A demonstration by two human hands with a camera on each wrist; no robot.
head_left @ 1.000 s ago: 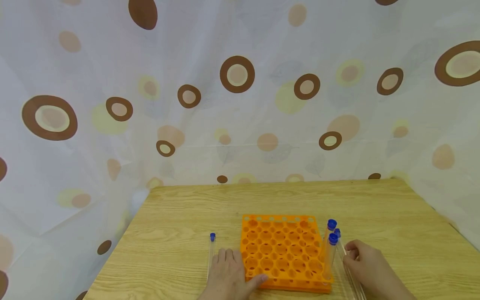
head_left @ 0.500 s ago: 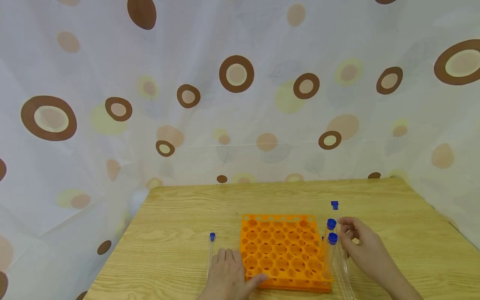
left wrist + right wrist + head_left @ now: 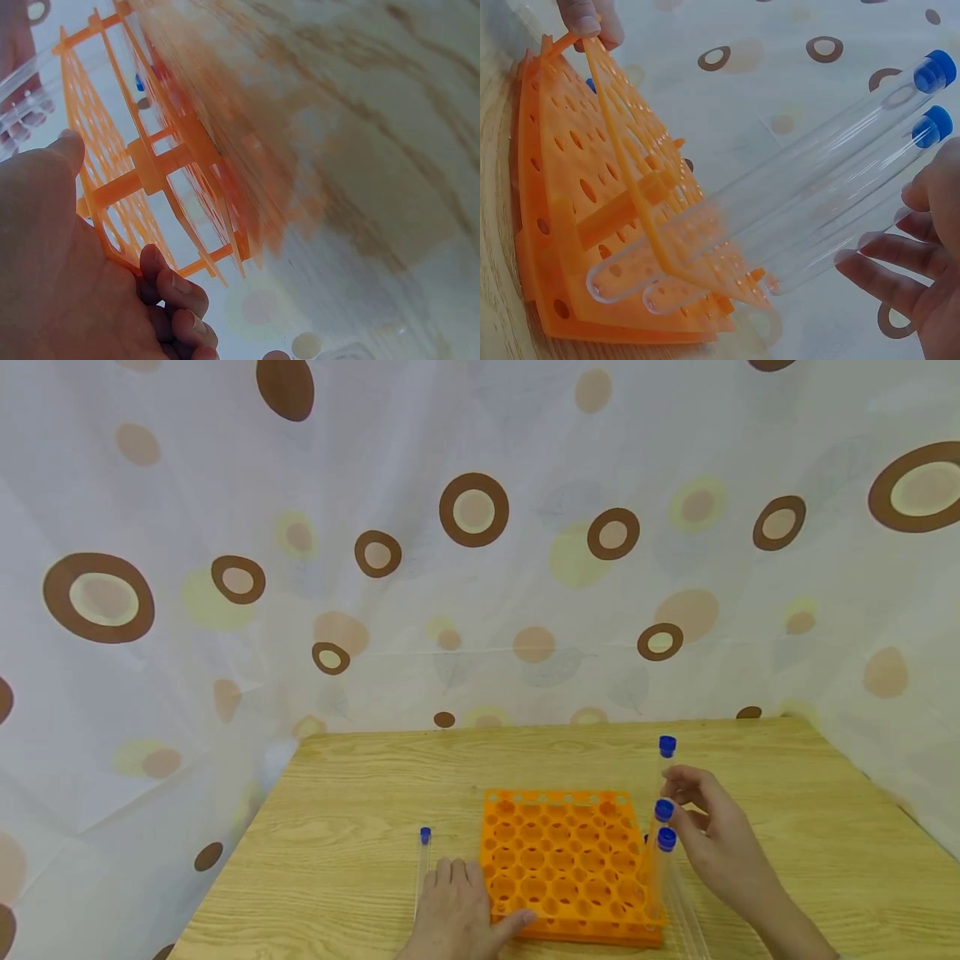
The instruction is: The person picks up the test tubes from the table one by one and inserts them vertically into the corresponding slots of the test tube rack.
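Observation:
My left hand (image 3: pixel 453 910) grips the front left corner of an orange test tube rack (image 3: pixel 562 860), thumb over the front edge. Two clear test tubes with blue caps stand in the rack's right side, one tube (image 3: pixel 658 877) in front of the other (image 3: pixel 780 180). My right hand (image 3: pixel 723 847) pinches another blue-capped test tube (image 3: pixel 667 752) upright behind them. In the right wrist view its rounded lower end is near the rack's top plate, and its cap is hidden. In the left wrist view my left hand (image 3: pixel 82 262) has its fingers curled at the rack's edge.
One capped test tube (image 3: pixel 422 872) lies left of the rack, partly behind my left hand. More clear tubing (image 3: pixel 686 914) lies on the wooden table (image 3: pixel 360 793) to the right of the rack. A patterned cloth (image 3: pixel 525 568) hangs behind and at both sides.
My right hand has picked up a test tube from the right of the rack, raised it upright and moved it left and up. My left hand and the rack have stayed put.

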